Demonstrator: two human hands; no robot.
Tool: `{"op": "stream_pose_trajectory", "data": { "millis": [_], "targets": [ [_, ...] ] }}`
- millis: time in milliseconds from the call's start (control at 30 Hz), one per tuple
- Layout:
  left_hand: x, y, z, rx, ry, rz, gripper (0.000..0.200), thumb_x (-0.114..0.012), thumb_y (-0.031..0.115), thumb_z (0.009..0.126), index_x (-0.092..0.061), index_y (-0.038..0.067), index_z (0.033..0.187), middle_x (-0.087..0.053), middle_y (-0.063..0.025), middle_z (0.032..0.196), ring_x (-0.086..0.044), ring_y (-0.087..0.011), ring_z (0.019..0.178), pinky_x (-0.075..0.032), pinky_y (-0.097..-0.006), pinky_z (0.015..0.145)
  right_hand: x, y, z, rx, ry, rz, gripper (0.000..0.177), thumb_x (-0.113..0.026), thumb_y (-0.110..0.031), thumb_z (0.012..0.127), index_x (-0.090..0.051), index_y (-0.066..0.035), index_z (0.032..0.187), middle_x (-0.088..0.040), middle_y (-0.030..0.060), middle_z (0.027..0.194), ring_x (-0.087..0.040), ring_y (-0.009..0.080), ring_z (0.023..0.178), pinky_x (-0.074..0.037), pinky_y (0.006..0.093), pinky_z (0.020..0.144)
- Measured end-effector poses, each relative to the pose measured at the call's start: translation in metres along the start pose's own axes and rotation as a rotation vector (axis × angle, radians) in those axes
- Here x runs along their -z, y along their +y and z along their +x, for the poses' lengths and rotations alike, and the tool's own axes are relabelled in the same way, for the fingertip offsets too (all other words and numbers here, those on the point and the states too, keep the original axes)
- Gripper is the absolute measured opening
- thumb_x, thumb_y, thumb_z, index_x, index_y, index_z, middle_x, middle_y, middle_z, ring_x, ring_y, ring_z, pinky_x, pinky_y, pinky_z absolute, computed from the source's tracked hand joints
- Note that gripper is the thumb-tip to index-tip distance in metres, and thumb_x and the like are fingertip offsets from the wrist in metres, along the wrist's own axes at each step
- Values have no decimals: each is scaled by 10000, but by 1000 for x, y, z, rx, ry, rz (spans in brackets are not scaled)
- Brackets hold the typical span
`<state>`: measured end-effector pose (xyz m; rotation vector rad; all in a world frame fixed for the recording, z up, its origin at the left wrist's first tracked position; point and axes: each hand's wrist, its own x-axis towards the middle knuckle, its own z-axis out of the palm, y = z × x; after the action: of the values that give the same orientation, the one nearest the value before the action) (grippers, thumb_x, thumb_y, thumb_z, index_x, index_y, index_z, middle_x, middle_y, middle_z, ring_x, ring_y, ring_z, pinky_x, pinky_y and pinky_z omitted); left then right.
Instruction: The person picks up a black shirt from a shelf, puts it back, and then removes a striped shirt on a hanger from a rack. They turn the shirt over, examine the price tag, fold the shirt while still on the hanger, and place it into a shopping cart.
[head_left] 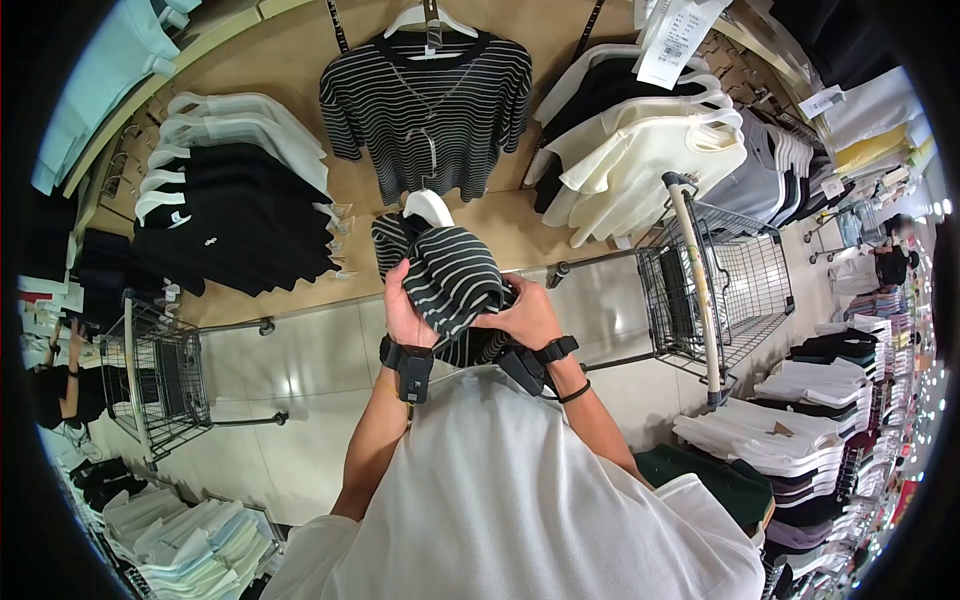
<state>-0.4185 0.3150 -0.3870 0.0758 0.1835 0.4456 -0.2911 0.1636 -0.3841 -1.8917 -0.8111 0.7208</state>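
A black-and-white striped garment [455, 272] is bunched up in front of my chest, with a white hanger [428, 208] showing at its top. My left hand [405, 312] holds the garment's left side, palm against the cloth. On the right side my right hand [528, 315] grips the fabric between thumb and fingers. Directly ahead, a striped T-shirt [425, 110] hangs on the wall display from another white hanger.
Black shirts [235, 220] hang at the left, cream shirts [650, 160] at the right. Shopping carts stand at the right [745, 280] and left [165, 375]. Folded clothes [190, 530] lie at the lower left. Another person's arm [72, 375] shows at the far left.
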Motion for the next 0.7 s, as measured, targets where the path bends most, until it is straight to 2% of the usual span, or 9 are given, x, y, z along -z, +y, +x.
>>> {"op": "stream_pose_trajectory", "data": {
  "millis": [167,267,300,333,400,500,600,633,700],
  "targets": [
    [9,5,-3,6,15,64,528,-575,344,905,-531,-12,1292,-626,-168,1239,-617,-310,1109,-489,-459,999,-11,24,10,32,50,167,353,-682,-92,740,-671,113,1027,-701,167,770,-613,138,628,-504,299,627],
    [7,27,-6,33,-22,97,509,-583,377,900,-569,3,1245,-647,-157,1206,-622,-306,1097,-499,-449,982,-4,18,13,-3,44,211,357,-679,-73,720,-671,113,1025,-695,139,752,-593,105,632,-495,284,607],
    [21,41,-4,-9,65,168,471,-580,403,902,-605,26,1184,-666,-140,1155,-627,-294,1077,-505,-440,961,1,7,11,10,58,208,355,-678,-72,706,-672,114,1009,-679,105,726,-573,81,633,-482,271,588],
    [56,63,-1,24,-34,122,434,-574,396,908,-624,31,1137,-678,-127,1110,-632,-282,1059,-504,-434,947,3,5,13,5,66,175,353,-681,-75,704,-673,115,1001,-673,96,718,-572,82,631,-482,272,587],
    [38,74,-11,-66,144,110,436,-576,375,910,-602,12,1150,-666,-125,1110,-626,-274,1054,-488,-419,962,10,4,16,-3,79,108,348,-686,-82,700,-673,116,986,-662,80,704,-570,83,627,-482,275,585],
    [29,78,-18,-175,215,-31,373,-542,226,904,-565,-18,1185,-642,-137,1159,-606,-274,1093,-459,-406,1005,16,-9,19,12,110,119,326,-693,-95,695,-678,109,950,-641,71,675,-550,84,607,-470,280,572],
    [105,88,-9,-177,-68,-29,410,-496,76,855,-511,-32,1250,-602,-143,1238,-579,-281,1143,-432,-401,1043,17,-5,25,23,101,153,318,-687,-106,706,-682,106,943,-645,73,681,-550,85,605,-468,281,573],
    [106,82,-8,-110,-149,31,519,-442,-33,794,-482,-24,1311,-589,-144,1274,-567,-279,1176,-427,-406,1056,17,-3,26,19,95,156,321,-685,-107,709,-683,106,950,-648,72,686,-552,85,609,-471,281,576],
    [46,47,-14,-170,-22,308,541,-478,-74,789,-485,-8,1325,-594,-130,1265,-567,-253,1177,-435,-392,1044,17,-8,27,15,92,146,329,-683,-111,714,-684,106,961,-650,69,690,-554,84,613,-473,281,579]
  ]
}}
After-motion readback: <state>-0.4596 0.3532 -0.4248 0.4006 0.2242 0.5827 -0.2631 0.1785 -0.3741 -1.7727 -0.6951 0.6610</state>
